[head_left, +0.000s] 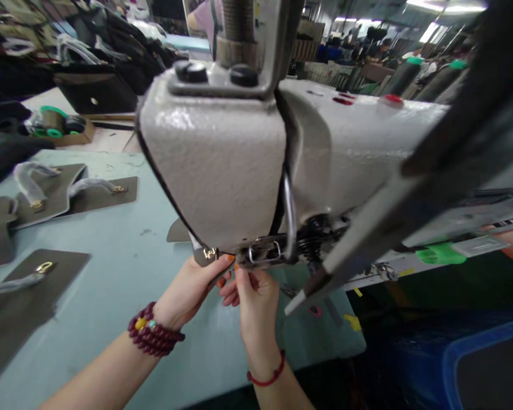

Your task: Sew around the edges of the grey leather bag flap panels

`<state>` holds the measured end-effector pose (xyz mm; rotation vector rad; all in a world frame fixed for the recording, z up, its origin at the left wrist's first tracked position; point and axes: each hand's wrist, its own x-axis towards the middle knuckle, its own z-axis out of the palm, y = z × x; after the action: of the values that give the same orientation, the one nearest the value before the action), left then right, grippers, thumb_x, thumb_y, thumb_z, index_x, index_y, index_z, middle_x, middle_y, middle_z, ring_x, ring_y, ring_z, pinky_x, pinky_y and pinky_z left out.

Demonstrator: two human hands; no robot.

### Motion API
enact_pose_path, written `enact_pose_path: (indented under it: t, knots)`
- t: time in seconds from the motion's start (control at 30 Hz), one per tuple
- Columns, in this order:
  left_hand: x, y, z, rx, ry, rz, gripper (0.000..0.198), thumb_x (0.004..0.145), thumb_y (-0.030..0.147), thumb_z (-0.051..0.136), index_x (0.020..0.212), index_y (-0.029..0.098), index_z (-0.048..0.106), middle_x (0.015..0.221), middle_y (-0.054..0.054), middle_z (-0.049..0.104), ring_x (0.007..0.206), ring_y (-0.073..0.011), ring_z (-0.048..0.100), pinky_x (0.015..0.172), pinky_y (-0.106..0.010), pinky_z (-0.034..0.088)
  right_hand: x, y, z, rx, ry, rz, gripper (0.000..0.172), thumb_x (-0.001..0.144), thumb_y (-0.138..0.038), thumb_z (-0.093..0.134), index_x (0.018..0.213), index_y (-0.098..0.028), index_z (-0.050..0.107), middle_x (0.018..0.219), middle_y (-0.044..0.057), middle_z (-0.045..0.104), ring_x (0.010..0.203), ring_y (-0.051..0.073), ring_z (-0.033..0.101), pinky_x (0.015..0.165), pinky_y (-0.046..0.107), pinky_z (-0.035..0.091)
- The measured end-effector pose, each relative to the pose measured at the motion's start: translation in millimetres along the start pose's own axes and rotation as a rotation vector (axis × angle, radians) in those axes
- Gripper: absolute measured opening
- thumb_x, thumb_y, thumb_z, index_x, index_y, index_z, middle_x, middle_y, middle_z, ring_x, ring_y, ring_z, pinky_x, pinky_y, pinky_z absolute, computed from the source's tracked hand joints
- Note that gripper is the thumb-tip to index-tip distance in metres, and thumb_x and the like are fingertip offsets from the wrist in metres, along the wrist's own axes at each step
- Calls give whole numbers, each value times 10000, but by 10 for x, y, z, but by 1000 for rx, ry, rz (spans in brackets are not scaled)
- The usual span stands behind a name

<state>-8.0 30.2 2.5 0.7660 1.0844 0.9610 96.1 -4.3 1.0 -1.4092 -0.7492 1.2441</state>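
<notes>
Under the head of a large grey sewing machine (pixel 214 165), my left hand (pixel 192 287) pinches the edge of a dark grey-brown panel (pixel 203 257) with a small gold clasp on it. Dark red beads circle that wrist. Close beside it, my right hand (pixel 256 290) has thumb and fingers pressed together near the same edge, just below the machine's metal mechanism (pixel 265 250). What those fingers hold is too small to tell. A red cord is around the right wrist. The machine head hides much of the panel.
Grey-brown panels (pixel 64 285) with gold fittings and wrapped handles lie on the pale table (pixel 123 273) at left. A box of thread spools (pixel 53 122) stands behind. A blurred dark bar (pixel 393 199) crosses the right. A blue bin (pixel 448 364) is lower right. People are in the background.
</notes>
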Motion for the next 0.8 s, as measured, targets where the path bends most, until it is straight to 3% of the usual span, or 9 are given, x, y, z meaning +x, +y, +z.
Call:
enact_pose_path:
  t: [0.17,0.4,0.53,0.8]
  knots:
    - [-145,-99,198,-120,63,41,326,762,407,723,629,146,581,477,38,506,392,-83,430,397,-212,371,13,29,-63,-16,-26,-20,371,855,-335,527,518,-180,543,380,-31,564,283,75,441,343,154,368]
    - [-260,-394,521,-261,379,180,290,761,392,731,684,142,606,562,26,571,469,-93,489,476,-222,432,58,-80,-262,-150,-114,-17,386,855,-358,553,513,-187,502,346,-55,476,300,65,368,340,153,299]
    - [-284,-519,742,-352,553,232,262,739,376,755,719,140,644,651,12,637,576,-108,567,575,-223,466,143,-166,-437,-298,-216,-110,402,868,-337,553,501,-190,479,364,-60,441,340,71,389,389,166,318]
    - [-306,-537,1069,-477,592,264,245,792,360,713,946,170,703,977,-58,729,939,-198,664,866,-305,488,288,-377,-618,-583,-337,-249,401,903,-329,549,532,-180,538,385,-57,436,368,86,443,427,184,347]
